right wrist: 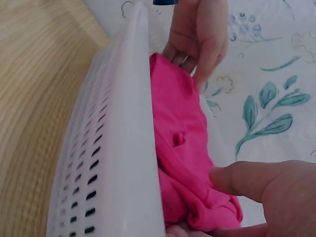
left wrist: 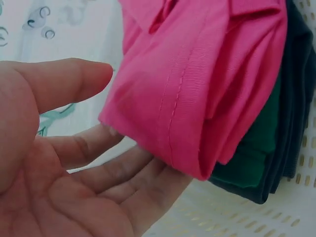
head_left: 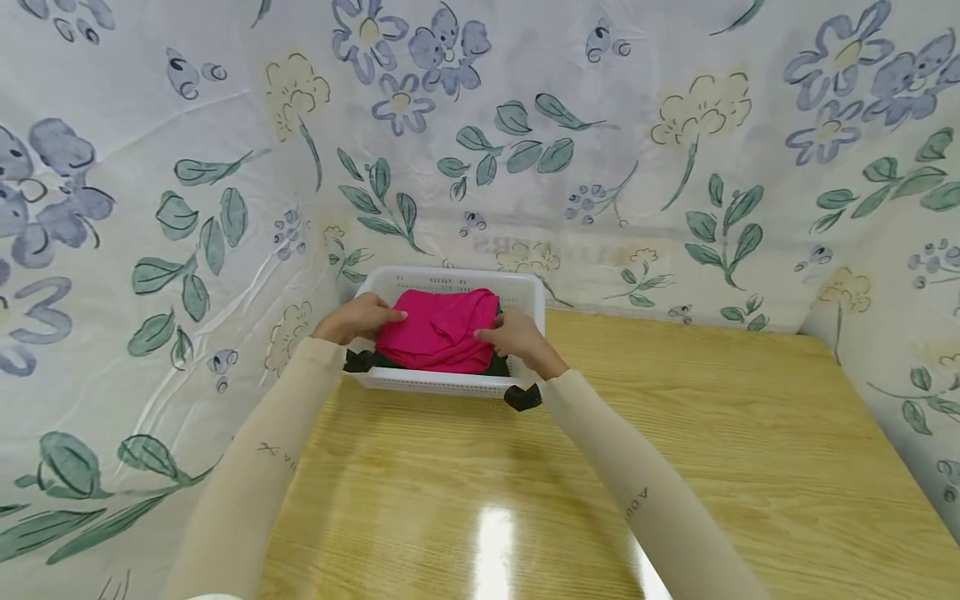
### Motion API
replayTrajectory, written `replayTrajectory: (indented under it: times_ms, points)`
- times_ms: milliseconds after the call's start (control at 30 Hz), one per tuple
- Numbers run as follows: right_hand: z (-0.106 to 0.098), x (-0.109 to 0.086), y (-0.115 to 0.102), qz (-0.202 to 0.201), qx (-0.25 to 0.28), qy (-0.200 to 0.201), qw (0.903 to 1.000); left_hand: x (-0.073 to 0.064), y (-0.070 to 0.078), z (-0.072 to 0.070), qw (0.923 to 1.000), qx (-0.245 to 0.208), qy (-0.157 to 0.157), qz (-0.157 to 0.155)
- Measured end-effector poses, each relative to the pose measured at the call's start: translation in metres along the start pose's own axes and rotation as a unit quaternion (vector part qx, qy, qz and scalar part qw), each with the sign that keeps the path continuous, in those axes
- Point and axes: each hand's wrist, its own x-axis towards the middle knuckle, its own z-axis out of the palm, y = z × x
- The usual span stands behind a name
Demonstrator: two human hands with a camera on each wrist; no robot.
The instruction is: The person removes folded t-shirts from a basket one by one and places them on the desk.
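A folded bright pink garment (head_left: 438, 329) lies on top of darker clothes in a white perforated basket (head_left: 438, 382). Under its near end in the left wrist view are the fingers of my left hand (left wrist: 84, 168), loosely bent, while the thumb stands off the cloth. My right hand (head_left: 519, 337) is at the garment's opposite end. In the right wrist view its thumb (right wrist: 237, 180) lies over the edge of the pink cloth, and its other fingers are mostly hidden below. Green cloth (left wrist: 254, 158) and dark navy cloth (left wrist: 296, 98) show beneath the pink.
The basket stands on a wood-grain table (head_left: 675, 433), at its back left corner. Floral sheeting (head_left: 525, 167) hangs behind and along the sides. Black pieces (head_left: 522, 397) are on the basket's front corners.
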Motion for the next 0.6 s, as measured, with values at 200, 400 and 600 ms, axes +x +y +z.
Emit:
replayTrajectory:
  times_ms: [200, 400, 600]
  points:
    - [0.008, 0.005, 0.003, 0.023, 0.044, 0.013, 0.9987, 0.005, 0.002, 0.002, 0.9984, -0.053, -0.014, -0.015]
    - [0.015, 0.011, 0.002, 0.008, 0.071, 0.01, 0.9974, 0.012, 0.002, 0.006, 0.9956, -0.088, -0.032, -0.005]
    - [0.021, 0.018, 0.003, -0.013, 0.093, 0.026, 0.9952, 0.013, 0.007, 0.008, 0.9981, -0.046, -0.04, 0.011]
